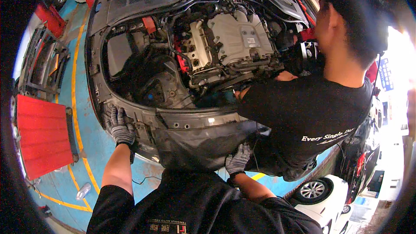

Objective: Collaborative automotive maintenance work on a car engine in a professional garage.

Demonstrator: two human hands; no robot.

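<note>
My left hand (120, 128), in a grey striped work glove, lies on the left front corner of the car's dark front panel (164, 119), its fingers stretched out and apart. A dark cover (190, 141) drapes over the middle of the car's front. On its right part rests my right hand (238, 159), gloved alike, fingers extended and nothing visible in it. Beyond the panel lies the uncovered engine bay, with a grey engine (242, 37), a cylinder bank with a red edge (182, 58) and an opened-up cavity (160, 84) at the left.
A co-worker in a black shirt (312, 112) leans over the bay at my right, arms reaching in beside the engine. At the left stand a red panel (43, 134) and a metal rack (45, 63) on the blue floor. A white car (320, 199) is behind at the right.
</note>
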